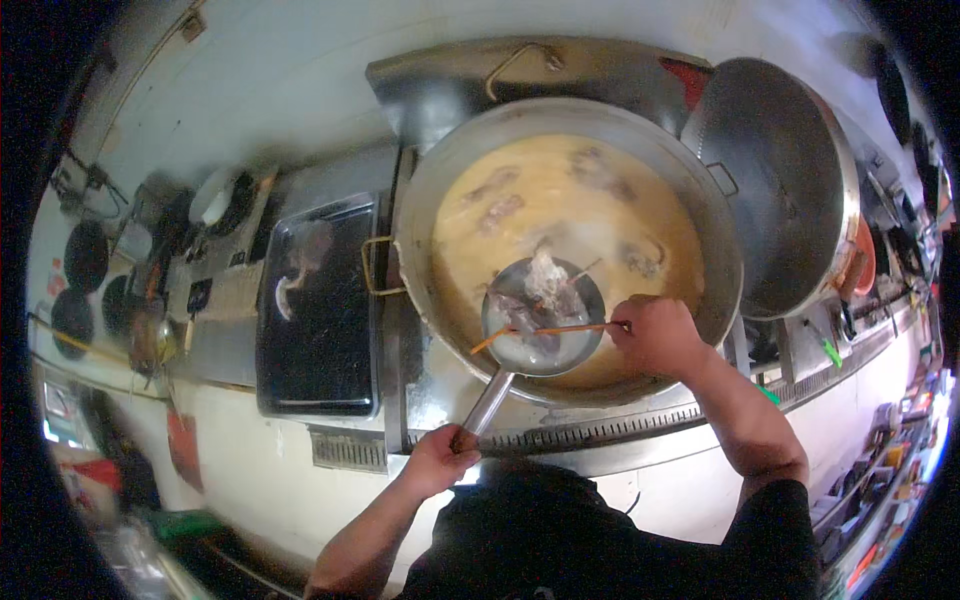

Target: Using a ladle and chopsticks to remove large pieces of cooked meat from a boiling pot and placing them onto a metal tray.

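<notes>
My left hand grips the handle of a large metal ladle, whose bowl is over the broth. Pieces of meat lie in the bowl with cloudy liquid; one pale piece rises above its rim. In my right hand is a thin orange-brown stick, likely a chopstick, reaching across the bowl to the meat. Another short orange length crosses the bowl's left rim; whether the two join is unclear. Below is a wide metal stockpot of yellowish broth, where several dark meat chunks show, blurred by steam.
Left of the pot sits a black tray with a few pale and brownish pieces in it. A big empty-looking metal pot leans tilted at the right. Behind the stockpot a bent tap projects. A slotted drain grate runs along the front edge.
</notes>
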Demonstrator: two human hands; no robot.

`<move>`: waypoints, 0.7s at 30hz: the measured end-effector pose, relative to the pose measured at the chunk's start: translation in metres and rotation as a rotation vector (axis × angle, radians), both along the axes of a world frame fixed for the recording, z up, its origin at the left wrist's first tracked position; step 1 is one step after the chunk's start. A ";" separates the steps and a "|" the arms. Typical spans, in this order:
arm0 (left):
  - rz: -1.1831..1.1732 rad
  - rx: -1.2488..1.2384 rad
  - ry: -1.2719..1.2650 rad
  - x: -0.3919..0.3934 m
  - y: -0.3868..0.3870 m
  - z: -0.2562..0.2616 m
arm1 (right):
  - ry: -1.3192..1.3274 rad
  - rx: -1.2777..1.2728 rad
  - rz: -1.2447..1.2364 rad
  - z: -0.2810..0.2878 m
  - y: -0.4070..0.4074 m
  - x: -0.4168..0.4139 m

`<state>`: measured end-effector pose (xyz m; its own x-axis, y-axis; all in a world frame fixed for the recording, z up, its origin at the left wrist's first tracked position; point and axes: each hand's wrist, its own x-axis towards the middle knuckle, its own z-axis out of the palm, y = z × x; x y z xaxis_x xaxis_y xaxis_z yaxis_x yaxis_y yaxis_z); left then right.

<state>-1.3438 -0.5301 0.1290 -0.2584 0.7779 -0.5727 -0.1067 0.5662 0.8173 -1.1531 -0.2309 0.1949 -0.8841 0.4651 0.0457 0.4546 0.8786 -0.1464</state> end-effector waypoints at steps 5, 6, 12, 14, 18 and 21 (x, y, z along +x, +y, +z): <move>-0.029 -0.034 0.078 -0.001 -0.020 -0.013 | 0.104 -0.283 -0.133 -0.011 0.000 -0.003; 0.007 -0.042 0.010 0.000 -0.023 -0.013 | 0.158 -0.403 -0.200 -0.009 0.000 -0.005; 0.032 -0.083 0.003 0.005 -0.034 -0.012 | 0.020 -0.077 -0.095 0.011 -0.016 -0.006; 0.027 -0.092 -0.002 0.004 -0.033 -0.009 | -0.001 0.065 -0.108 0.023 -0.017 -0.005; 0.035 -0.056 -0.037 0.002 -0.039 -0.010 | -0.187 0.353 -0.037 0.054 0.001 -0.005; 0.012 -0.102 0.022 0.002 -0.036 -0.005 | -0.242 0.436 0.054 0.057 0.013 -0.017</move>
